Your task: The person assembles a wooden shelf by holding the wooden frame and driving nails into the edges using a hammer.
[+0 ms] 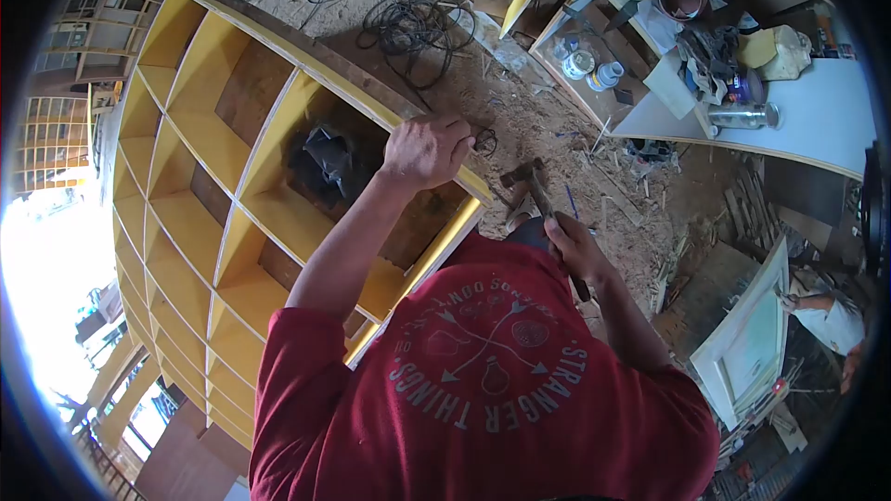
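Observation:
A large yellow wooden lattice frame (237, 199) with square compartments fills the left side. My left hand (427, 150) rests on its upper edge near the right corner, fingers curled over the board; whether something small is between them is hidden. A dark crumpled bag or cloth (327, 160) lies inside the compartment beside that hand. To the right of the frame, my right hand (574, 246) is wrapped around the handle of a hammer (525, 176), whose head points up and away from me, above the floor.
A coiled black cable (413, 32) lies on the sawdust-strewn floor beyond the frame. At the upper right, a workbench (826, 121) holds jars, tools and cloths. Another person (832, 320) is at the far right beside a pale panel (745, 343).

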A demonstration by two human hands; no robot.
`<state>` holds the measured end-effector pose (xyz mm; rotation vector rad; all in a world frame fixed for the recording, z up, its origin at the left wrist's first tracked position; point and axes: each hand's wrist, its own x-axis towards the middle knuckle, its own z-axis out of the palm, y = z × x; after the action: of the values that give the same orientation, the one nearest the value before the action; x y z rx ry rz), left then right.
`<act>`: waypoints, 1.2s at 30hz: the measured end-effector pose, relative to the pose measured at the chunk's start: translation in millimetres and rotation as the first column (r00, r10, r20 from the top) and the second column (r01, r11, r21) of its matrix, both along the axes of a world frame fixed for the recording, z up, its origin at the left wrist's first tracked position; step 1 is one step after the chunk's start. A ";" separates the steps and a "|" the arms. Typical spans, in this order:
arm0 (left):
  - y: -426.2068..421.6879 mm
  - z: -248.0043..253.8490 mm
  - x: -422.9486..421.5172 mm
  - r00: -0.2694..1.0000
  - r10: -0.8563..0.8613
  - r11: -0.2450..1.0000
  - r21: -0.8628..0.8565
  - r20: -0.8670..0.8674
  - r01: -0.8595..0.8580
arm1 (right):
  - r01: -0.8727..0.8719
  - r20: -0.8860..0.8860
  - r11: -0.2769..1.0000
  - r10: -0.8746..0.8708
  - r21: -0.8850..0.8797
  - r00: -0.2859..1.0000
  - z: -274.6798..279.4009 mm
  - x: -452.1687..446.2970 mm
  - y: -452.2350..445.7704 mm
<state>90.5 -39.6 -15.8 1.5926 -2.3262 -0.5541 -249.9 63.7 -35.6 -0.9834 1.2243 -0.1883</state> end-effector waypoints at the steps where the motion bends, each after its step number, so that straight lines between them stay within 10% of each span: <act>1: -1.7 0.1 1.1 1.000 -0.007 1.000 0.011 0.003 0.007 | 0.011 0.007 1.000 -0.011 0.006 1.000 3.5 0.9 -4.6; 36: -2.1 -4.0 0.3 0.999 -0.002 0.992 0.130 -0.035 0.006 | -0.270 0.065 0.962 0.267 0.045 0.961 24.7 -0.9 -32.1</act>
<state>90.7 -41.7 -19.8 1.6205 -2.3104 -0.7425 -250.8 31.5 -10.9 -1.0789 1.0249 0.0292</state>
